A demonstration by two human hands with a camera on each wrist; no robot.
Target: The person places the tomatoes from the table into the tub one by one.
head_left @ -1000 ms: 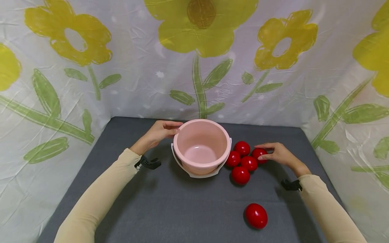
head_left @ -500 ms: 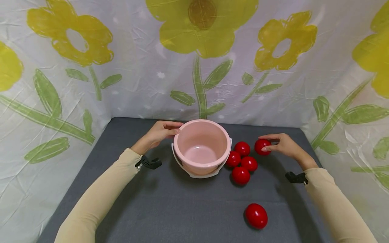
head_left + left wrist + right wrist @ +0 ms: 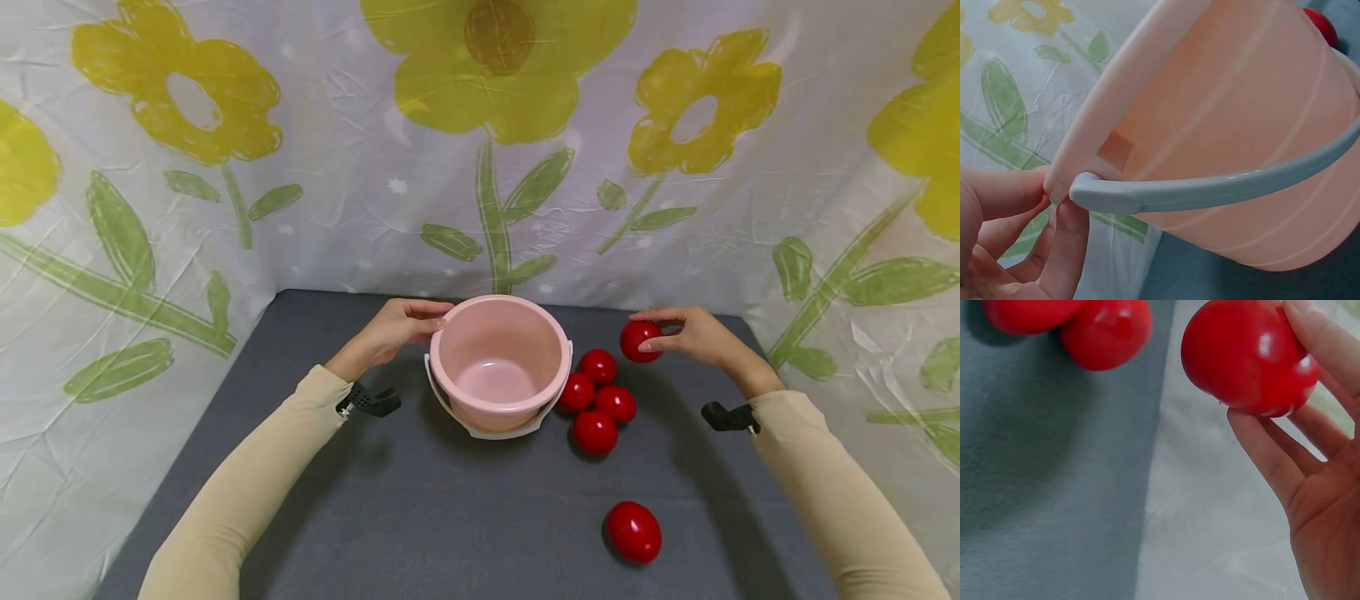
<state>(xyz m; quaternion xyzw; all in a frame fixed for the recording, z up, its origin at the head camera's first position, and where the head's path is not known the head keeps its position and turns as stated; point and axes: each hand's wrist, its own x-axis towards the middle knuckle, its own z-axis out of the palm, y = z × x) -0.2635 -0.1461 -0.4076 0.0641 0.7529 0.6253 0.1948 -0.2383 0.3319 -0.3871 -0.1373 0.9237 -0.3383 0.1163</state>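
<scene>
A pink bucket [image 3: 491, 333] with a white handle [image 3: 501, 435] stands tilted toward me in the middle of the table. My left hand [image 3: 390, 333] pinches its rim on the left side; the left wrist view shows thumb and fingers at the rim [image 3: 1104, 94] beside the handle's end. To the right, my right hand [image 3: 697, 333] holds a shiny red tomato [image 3: 639, 340] between thumb and fingers, raised off the table. Several more tomatoes [image 3: 615, 404] lie clustered against the bucket's right side. In the right wrist view the held tomato [image 3: 1247, 356] appears slightly lobed.
Another red tomato [image 3: 633, 532] lies apart, near the front right. Dark grey cloth covers the table [image 3: 420, 517]. A white curtain with yellow flowers [image 3: 337, 208] hangs behind and along both sides.
The right hand has lifted a tomato out of the cluster, first moving up and right, then slightly back left. The left hand and bucket have stayed in place.
</scene>
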